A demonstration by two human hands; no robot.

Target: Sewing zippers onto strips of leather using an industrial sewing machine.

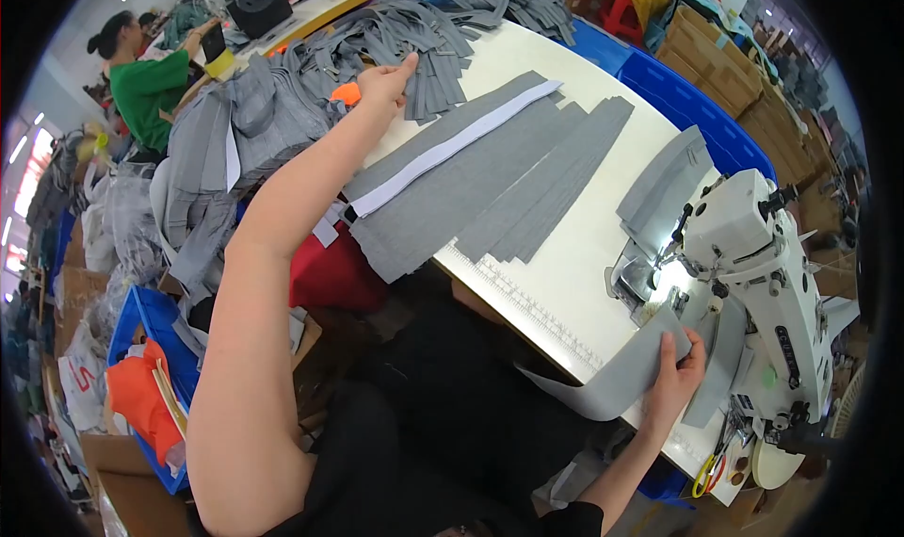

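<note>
My right hand [674,371] is closed on a grey fabric piece [617,375], thumb on top. One end of that piece lies near the lit needle area of a white sewing machine [730,226], and the other droops over the table edge. My left arm stretches far out to a heap of narrow grey strips [438,80]. There my left hand [386,85] has its fingers curled together; whatever they may hold is hidden. Between the hands, overlapping grey fabric panels [452,198] lie fanned on the white table [574,283], with a white strip [452,151] across them.
Yellow-handled scissors [706,473] lie by the machine's base. More grey pieces [665,184] rest behind the needle. Bundled grey fabric [273,113] is piled at the left, above a blue crate [141,320]. A person in green [146,94] works at the far left.
</note>
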